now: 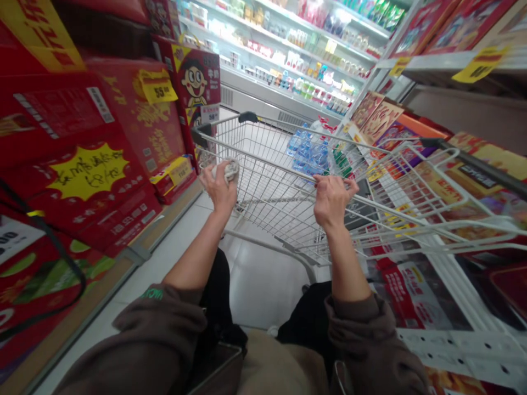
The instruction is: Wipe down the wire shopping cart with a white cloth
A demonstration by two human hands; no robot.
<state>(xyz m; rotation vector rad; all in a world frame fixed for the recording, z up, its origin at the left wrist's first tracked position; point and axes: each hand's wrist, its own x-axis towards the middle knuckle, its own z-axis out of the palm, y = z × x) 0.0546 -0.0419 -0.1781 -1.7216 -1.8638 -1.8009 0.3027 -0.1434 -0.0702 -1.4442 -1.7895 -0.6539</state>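
Note:
A metal shopping cart [272, 206] stands sideways in front of me, its wire basket showing no goods inside. My left hand [220, 186] is closed around a crumpled whitish cloth [231, 169] and presses it against the wires near the cart's left end. Farther right, my right hand [330, 200] grips the top rail [284, 167] of the cart, fingers curled over it. The cart's dark handle [489, 170] lies at the far right.
Stacked red gift boxes [102, 181] with yellow price signs line the left side. Boxed goods fill a shelf [448, 258] on the right. Beyond the cart are bottled water packs [310, 153] and a lit refrigerated display [284, 49]. Pale floor tiles [257, 280] lie beneath.

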